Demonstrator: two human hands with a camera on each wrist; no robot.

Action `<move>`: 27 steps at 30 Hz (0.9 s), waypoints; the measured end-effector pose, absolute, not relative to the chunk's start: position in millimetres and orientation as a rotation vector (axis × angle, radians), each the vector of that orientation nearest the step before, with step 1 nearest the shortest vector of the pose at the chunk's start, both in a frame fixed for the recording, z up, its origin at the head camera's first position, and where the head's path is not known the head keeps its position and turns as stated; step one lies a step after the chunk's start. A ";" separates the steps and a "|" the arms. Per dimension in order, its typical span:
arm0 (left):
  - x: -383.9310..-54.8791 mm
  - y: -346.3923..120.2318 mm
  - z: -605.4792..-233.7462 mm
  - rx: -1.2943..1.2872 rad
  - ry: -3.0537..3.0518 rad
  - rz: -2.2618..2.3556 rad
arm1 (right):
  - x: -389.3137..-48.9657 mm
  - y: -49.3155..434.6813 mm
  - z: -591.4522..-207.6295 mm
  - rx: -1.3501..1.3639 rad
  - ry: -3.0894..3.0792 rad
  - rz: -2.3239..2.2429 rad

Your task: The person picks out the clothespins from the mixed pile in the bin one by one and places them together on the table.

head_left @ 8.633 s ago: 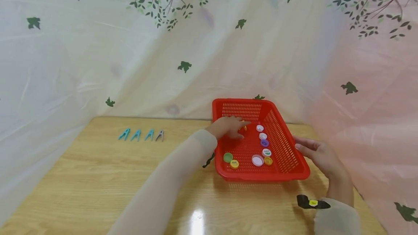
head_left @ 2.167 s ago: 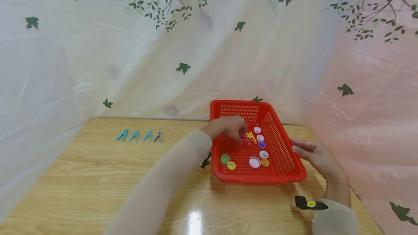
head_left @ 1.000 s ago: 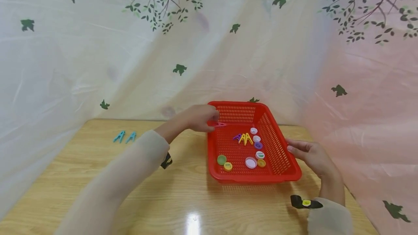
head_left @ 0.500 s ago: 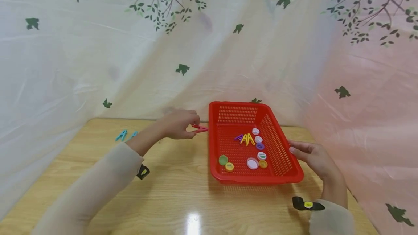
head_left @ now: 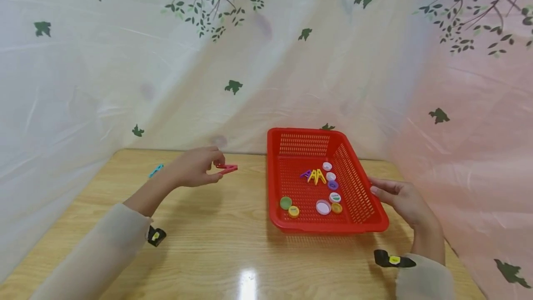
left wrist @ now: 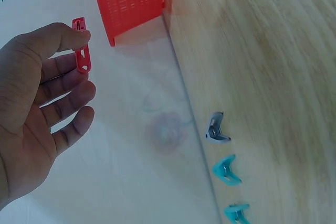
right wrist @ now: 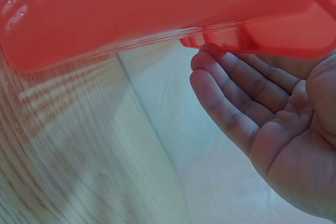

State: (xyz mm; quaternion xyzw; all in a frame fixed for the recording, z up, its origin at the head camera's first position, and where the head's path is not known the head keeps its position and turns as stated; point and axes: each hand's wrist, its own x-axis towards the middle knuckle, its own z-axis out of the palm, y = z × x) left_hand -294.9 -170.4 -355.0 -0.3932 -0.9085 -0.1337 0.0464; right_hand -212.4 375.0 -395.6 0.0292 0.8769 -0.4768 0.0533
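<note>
**Red clip held clear of the basket**

The likeliest slip from here, in our judgement, is the red clip [head_left: 226,168] twisting out of the light pinch. In the left wrist view only the thumb and forefinger tip grip its end, so it would not take much to drop it on the table [head_left: 208,226]. A second risk is that it lands out of line with the clips near the far left edge, or knocks them. From the head view we see just one teal clip [head_left: 156,170] peeking past the left wrist, while the wrist view shows a grey clip [left wrist: 216,128] and two teal ones below it. The basket [head_left: 287,226] could also skid if the right hand pushes it.

The left hand [head_left: 195,172] sits left of centre in the head view, above the table, arm stretched forward. It pinches the red clip, which juts right toward the basket but is well apart from it. The other fingers [left wrist: 68,95] are loosely bent and hold nothing.

The right hand [head_left: 401,200] is at the basket's right rim, lower right of the frame. In its wrist view the palm is open and the fingers straight, fingertips at the rim; we cannot quite tell whether they press it or only rest there. Caps and a yellow clip [head_left: 316,176] lie inside the basket.
</note>
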 end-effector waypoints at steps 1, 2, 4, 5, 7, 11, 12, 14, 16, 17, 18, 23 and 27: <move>-294.0 -173.6 -356.3 -1.188 -2.776 -0.418 | -212.3 375.1 -395.8 0.087 2.665 -1.453; -293.7 -177.1 -358.0 -1.176 -2.777 -0.425 | -212.1 375.0 -395.8 0.086 2.665 -1.456; -293.0 -183.3 -361.3 -1.158 -2.774 -0.425 | -211.9 374.7 -395.7 0.086 2.668 -1.458; -292.2 -186.4 -362.5 -1.144 -2.775 -0.425 | -211.9 374.6 -395.8 0.085 2.669 -1.458; -291.6 -192.7 -365.8 -1.120 -2.775 -0.425 | -212.0 374.5 -395.8 0.084 2.672 -1.457; -289.9 -205.3 -372.2 -1.075 -2.775 -0.424 | -212.2 374.9 -395.8 0.083 2.666 -1.463; -289.5 -208.5 -373.7 -1.068 -2.773 -0.426 | -212.3 375.1 -395.9 0.083 2.663 -1.467; -288.6 -215.2 -376.8 -1.056 -2.772 -0.424 | -212.2 374.9 -396.0 0.086 2.661 -1.469; -287.6 -221.9 -379.4 -1.044 -2.774 -0.434 | -212.0 374.5 -396.1 0.092 2.661 -1.464; -286.8 -225.0 -380.4 -1.035 -2.779 -0.440 | -211.8 374.2 -396.1 0.095 2.661 -1.462; -286.1 -228.1 -381.3 -1.024 -2.785 -0.446 | -211.7 374.0 -396.2 0.100 2.662 -1.458; -281.1 -243.7 -385.5 -0.969 -2.803 -0.487 | -211.7 373.2 -396.4 0.125 2.662 -1.446; -277.4 -256.0 -391.0 -0.948 -2.801 -0.481 | -212.1 372.9 -396.3 0.138 2.656 -1.446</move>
